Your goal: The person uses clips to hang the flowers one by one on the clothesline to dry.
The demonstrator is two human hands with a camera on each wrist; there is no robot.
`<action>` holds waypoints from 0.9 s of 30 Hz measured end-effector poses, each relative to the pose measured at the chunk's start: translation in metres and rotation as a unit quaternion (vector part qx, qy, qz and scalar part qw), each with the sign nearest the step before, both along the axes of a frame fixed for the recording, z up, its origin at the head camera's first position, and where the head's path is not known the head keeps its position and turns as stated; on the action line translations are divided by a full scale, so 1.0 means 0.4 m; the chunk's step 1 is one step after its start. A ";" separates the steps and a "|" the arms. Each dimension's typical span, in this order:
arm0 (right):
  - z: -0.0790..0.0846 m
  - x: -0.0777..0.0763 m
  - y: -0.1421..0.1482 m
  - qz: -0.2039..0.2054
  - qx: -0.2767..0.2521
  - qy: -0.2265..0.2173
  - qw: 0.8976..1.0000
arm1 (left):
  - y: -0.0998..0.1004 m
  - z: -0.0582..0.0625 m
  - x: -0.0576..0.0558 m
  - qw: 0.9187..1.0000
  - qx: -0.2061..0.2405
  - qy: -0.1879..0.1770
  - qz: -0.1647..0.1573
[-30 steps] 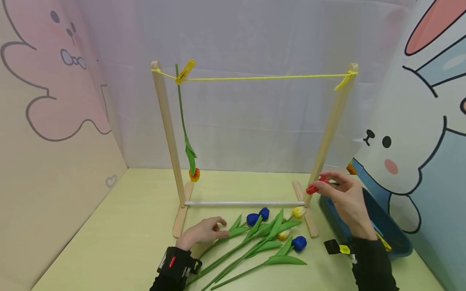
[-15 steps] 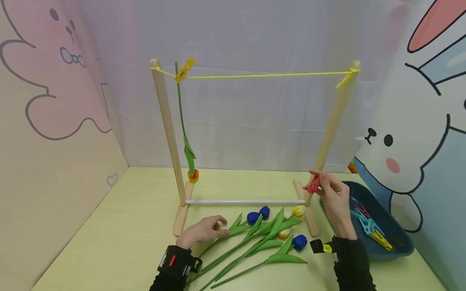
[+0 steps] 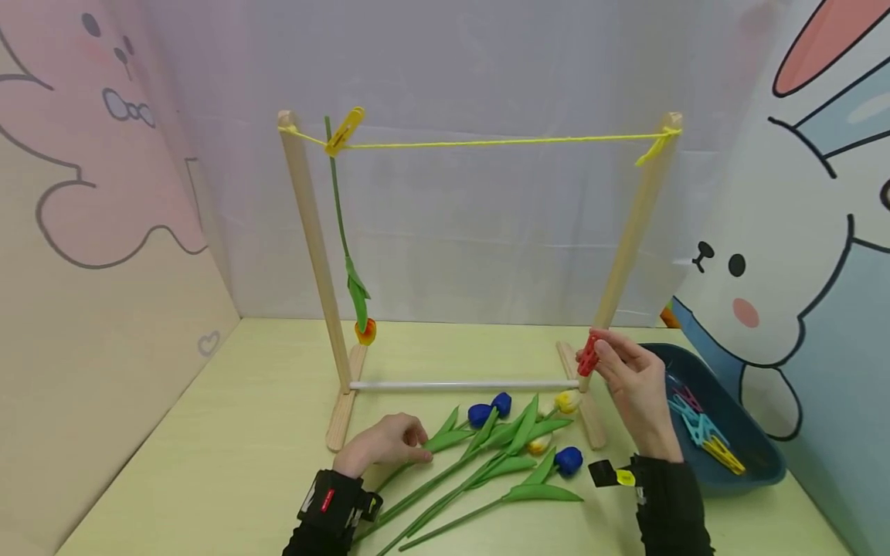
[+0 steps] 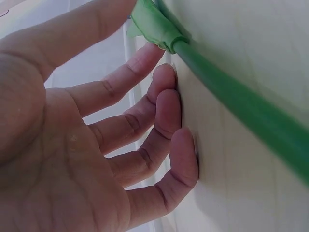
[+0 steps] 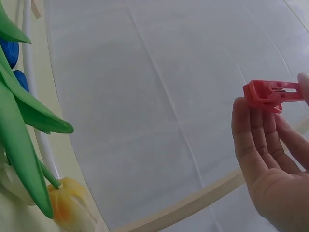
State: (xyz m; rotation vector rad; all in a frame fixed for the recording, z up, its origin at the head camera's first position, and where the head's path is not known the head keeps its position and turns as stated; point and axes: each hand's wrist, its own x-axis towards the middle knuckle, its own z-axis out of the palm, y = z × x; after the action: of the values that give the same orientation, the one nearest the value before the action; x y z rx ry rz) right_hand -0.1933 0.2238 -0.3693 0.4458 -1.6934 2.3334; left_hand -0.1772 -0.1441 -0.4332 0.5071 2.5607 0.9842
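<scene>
My left hand (image 3: 384, 443) is at a tulip with green leaves (image 3: 448, 440) lying on the table. Its thumb and index finger pinch the tulip around the leaf base, beside the stem (image 4: 241, 104); the thumb tip is cut off at the top of the left wrist view. The other fingers bend loosely near the tabletop. My right hand (image 3: 636, 390) holds a red clothespin (image 3: 588, 356) between thumb and fingers, in front of the right post. Several blue tulips (image 3: 568, 461) and yellow-white tulips (image 3: 568, 401) lie between the hands, stems toward me.
A yellow cord (image 3: 487, 142) spans two wooden posts (image 3: 309, 247). From it an orange tulip (image 3: 365, 331) hangs head down by a yellow clothespin (image 3: 344, 131). A white rod (image 3: 462, 384) joins the posts low down. On the right, a dark blue bin (image 3: 758, 463) holds several clothespins (image 3: 698, 425).
My right hand has come left from over the bin with the red clothespin and turned it more upright. The left thumb and index finger have drawn closer together at the tulip.
</scene>
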 end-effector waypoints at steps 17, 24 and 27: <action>-0.006 0.005 0.019 -0.045 0.025 0.012 0.999 | -0.019 0.014 0.014 0.999 -0.018 -0.005 0.051; -0.006 0.004 0.022 -0.042 0.032 0.020 0.998 | -0.028 0.035 0.025 0.992 -0.090 -0.016 0.090; -0.005 0.002 0.025 -0.043 0.033 0.020 0.998 | -0.031 0.045 0.027 0.988 -0.117 -0.014 0.099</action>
State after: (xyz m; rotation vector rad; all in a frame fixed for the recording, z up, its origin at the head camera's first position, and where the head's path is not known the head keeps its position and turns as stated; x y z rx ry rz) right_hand -0.1923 0.2336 -0.3711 0.4202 -1.7395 2.1985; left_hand -0.1662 -0.1566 -0.4154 0.1762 2.6918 0.7308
